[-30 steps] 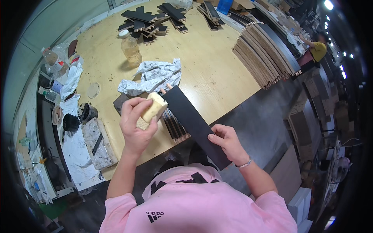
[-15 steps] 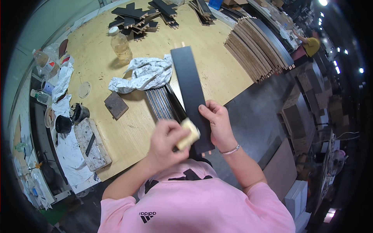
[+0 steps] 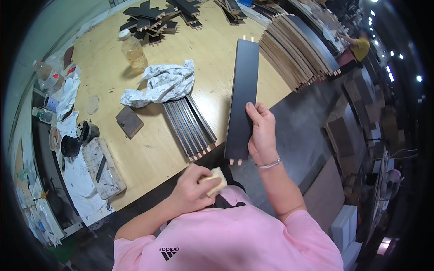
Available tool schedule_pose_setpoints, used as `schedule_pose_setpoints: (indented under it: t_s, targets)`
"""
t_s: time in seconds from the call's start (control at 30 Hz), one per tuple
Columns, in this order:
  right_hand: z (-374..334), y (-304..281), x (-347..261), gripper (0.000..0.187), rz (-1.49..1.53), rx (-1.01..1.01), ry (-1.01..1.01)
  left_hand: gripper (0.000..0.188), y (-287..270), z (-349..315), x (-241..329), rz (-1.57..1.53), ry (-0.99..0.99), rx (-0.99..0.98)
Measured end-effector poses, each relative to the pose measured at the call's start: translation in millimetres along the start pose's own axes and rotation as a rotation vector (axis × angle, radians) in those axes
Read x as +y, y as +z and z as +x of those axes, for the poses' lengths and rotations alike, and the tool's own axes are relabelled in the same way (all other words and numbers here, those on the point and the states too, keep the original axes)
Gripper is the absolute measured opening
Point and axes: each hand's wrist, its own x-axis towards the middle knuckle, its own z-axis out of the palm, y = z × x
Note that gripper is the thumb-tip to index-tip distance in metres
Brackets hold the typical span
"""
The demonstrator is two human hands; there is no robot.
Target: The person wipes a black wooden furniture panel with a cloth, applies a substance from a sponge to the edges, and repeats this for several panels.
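My right hand grips a long black board by its right edge, thumb across its face. Pale wooden dowels stick out of both ends of that board, which is held up nearly upright beyond the table's front edge. Close to my body, my left hand is closed around a pale yellow sponge, apart from the board. Between the hands and the cloth, a row of similar dark boards stands on edge on the table, dowel ends toward me. A crumpled white, stained cloth touches their far end.
On the wooden table are a bottle of yellowish liquid, a dark square block, black pots and a stained slab. Black boards lie piled at the back; stacked panels stand right. A person works far right.
The black board has moved right and turned more upright in my right hand. My left hand with the sponge has drawn back from it toward my body, uncovering the row of boards.
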Motion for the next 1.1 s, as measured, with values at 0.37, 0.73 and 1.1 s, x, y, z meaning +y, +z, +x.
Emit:
schedule_pose_setpoints:
  t_s: [0.37, 0.73, 1.1]
  targets:
    - [-4, -7, -10, 0.019, 0.119, 0.081, 0.044, 0.046, -7, 17, 2, 0.032, 0.064, -0.027]
    - [-12, -15, 28, 0.030, 0.610, -0.591, 0.710, 0.046, -37, 58, 6, -0.046, 0.141, 0.152]
    - [-21, -24, 63, 0.037, 0.858, -0.841, 0.899, 0.047, -50, 96, -10, 0.098, 0.236, 0.087]
